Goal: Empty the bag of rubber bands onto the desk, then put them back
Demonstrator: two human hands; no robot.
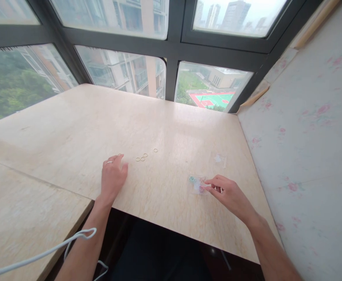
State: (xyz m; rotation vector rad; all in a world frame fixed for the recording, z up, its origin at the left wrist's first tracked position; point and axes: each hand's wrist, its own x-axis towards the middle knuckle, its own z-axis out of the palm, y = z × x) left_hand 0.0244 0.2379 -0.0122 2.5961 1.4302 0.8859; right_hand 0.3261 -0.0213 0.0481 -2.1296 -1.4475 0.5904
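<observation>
My left hand rests on the pale marble-patterned tabletop with its fingers forward and the thumb apart. A thin yellowish ring lies at its fingertips, partly covered by them. Several similar thin rings lie to the right of that hand, and a single ring sits a little farther back. My right hand has its thumb and index finger closed together at the right side of a small clear plastic container. Inside are green bands and pinkish ones. What the fingertips pinch is too small to make out.
Behind the container lies a clear plastic piece with a white patch. Dark-framed windows bound the tabletop at the back, and a flowered wall on the right. A white cable crosses the lower left, near my left forearm.
</observation>
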